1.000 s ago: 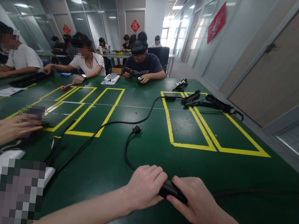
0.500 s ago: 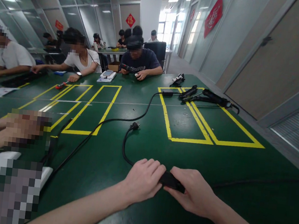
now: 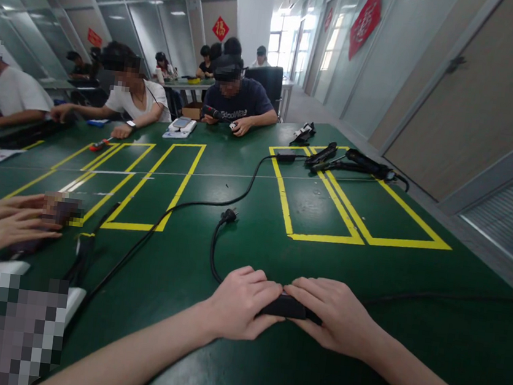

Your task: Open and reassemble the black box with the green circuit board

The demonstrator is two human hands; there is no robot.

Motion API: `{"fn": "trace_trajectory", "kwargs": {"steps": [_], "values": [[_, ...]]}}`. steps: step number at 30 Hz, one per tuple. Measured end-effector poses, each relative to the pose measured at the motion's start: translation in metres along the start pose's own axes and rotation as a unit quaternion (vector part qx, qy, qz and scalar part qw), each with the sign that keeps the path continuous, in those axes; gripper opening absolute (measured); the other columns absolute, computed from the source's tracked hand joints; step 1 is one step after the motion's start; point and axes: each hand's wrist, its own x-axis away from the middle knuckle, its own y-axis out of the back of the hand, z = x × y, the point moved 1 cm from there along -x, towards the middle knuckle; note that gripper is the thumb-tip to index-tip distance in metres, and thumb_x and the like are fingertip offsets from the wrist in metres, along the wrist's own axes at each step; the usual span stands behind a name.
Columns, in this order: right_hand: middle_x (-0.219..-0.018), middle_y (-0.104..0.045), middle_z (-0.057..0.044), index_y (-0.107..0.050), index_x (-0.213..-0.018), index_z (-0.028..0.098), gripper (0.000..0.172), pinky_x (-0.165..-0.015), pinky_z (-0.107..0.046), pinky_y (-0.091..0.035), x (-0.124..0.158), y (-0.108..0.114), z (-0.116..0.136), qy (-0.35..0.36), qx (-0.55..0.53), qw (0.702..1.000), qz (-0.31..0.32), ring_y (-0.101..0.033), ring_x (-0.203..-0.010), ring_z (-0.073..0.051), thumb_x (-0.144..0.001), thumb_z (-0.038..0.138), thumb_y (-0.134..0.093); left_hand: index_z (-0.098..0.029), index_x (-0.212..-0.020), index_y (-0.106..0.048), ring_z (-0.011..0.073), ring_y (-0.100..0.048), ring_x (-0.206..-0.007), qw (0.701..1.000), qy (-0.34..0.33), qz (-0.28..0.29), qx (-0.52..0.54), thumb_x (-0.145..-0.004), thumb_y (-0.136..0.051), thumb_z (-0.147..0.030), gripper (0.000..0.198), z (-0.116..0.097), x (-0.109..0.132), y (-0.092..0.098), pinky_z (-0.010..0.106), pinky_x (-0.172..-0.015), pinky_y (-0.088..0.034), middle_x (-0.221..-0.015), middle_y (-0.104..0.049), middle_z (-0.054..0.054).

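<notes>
Black brick (image 3: pixel 287 308), long axis sideways, is gripped at either end by your left hand (image 3: pixel 244 302) and right hand (image 3: pixel 333 312), whose fingers partly hide it. It is over the near part of the green tabletop (image 3: pixel 391 269), in from the right edge. Ahead, a cord (image 3: pixel 213 246) curves to a plug (image 3: pixel 228 216), prongs rightward. Beyond, a cable (image 3: pixel 209 203) crosses yellow tape (image 3: pixel 325 238) towards black gear (image 3: pixel 368 166) near the far right corner. A co-worker (image 3: pixel 243 101) sits at the far edge; a door (image 3: pixel 470 105) stands past the right edge.
</notes>
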Motion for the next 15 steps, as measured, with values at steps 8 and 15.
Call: {"fn": "trace_trajectory", "kwargs": {"steps": [8,15], "values": [[-0.108,-0.078,-0.013,-0.069,-0.125,0.016,0.032,-0.071,-0.030,-0.058,0.0088,-0.0028,-0.0063,0.016,0.031,0.997,-0.066,-0.075,-0.085,-0.020,-0.103,0.022,-0.045,-0.014,-0.128,-0.063,0.0231,-0.069,-0.087,0.998,0.032,-0.050,-0.020,-0.107,-0.047,-0.042,0.038,0.0032,0.0005,-0.0010,0.036,-0.075,-0.053,-0.112,-0.079,0.012],[-0.124,-0.076,-0.014,-0.061,-0.134,0.019,0.040,-0.086,-0.032,-0.062,0.0041,0.0033,-0.0018,-0.038,-0.093,0.995,-0.027,-0.077,-0.105,-0.023,-0.096,0.030,-0.067,-0.015,-0.141,-0.059,0.0235,-0.067,-0.092,0.997,0.008,-0.023,-0.077,-0.108,-0.041,-0.033,0.042,0.0061,0.0036,-0.0024,0.038,-0.077,-0.052,-0.126,-0.075,0.014]]}}
